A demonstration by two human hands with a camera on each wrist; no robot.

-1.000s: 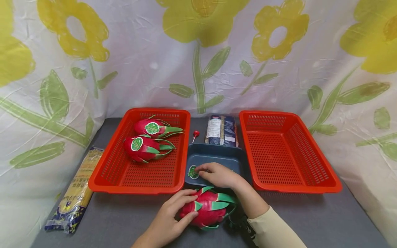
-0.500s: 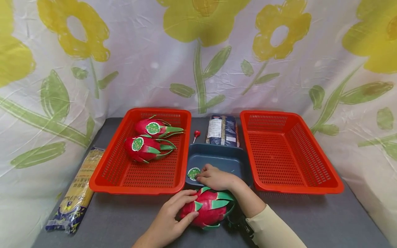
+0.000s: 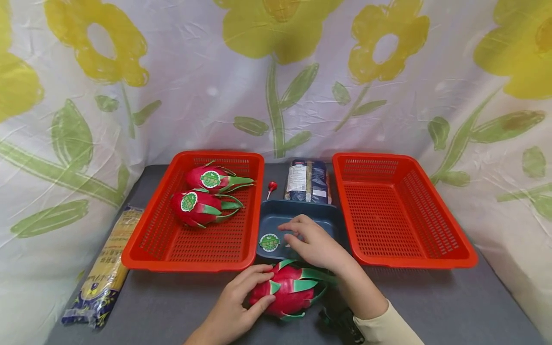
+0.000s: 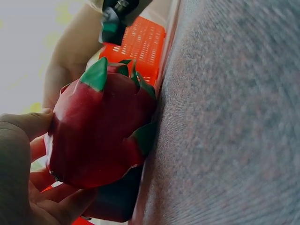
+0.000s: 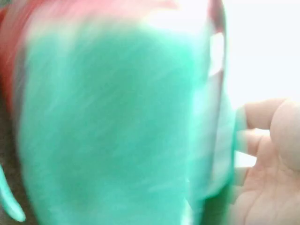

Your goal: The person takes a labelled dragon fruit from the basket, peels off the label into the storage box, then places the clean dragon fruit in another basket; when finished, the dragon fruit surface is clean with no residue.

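Left hand (image 3: 241, 298) grips a dragon fruit (image 3: 285, 293), long axis nine to three o'clock; right hand (image 3: 314, 243), fingers loose, holds nothing, nearer the round sticker (image 3: 269, 242) at its nine o'clock.

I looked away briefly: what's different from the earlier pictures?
The right hand has come off the green sticker, moving rightward; the sticker now shows whole in the tray. The left hand still holds the dragon fruit; the left basket and right basket are unmoved.
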